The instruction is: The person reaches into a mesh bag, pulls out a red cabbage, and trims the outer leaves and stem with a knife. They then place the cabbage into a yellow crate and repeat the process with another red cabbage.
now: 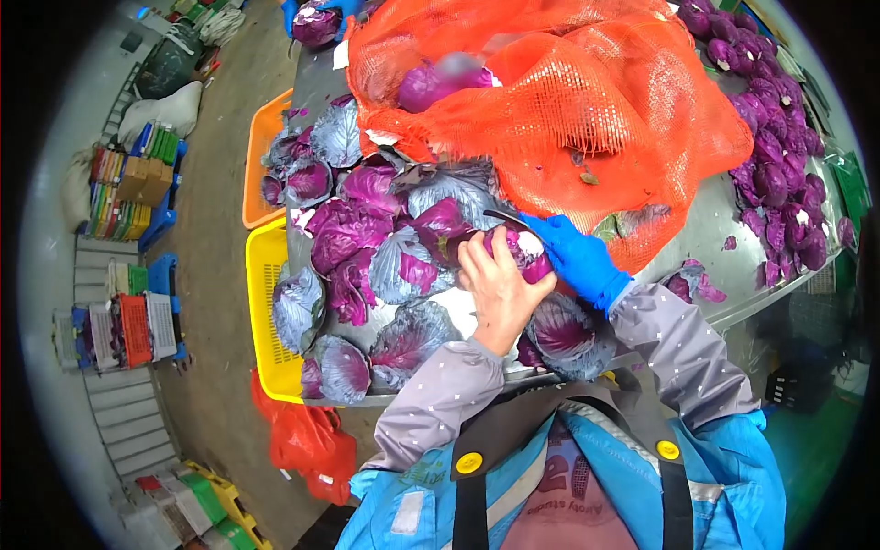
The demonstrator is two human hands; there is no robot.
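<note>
My bare left hand has its fingers spread over a purple cabbage and holds it on the metal table. A blue glove covers my right hand, whose fingers are closed around a knife. The dark curved blade points left, just above the cabbage. Loose purple and grey-green cabbage leaves lie to the left of my hands, and more leaves are below them. Beyond the hands spreads an orange-red mesh bag with a cabbage visible at it.
Many purple cabbages are piled at the table's right side. A yellow crate and an orange crate stand at the left edge. Another person's blue-gloved hands hold a cabbage at the top. Red bags lie on the floor.
</note>
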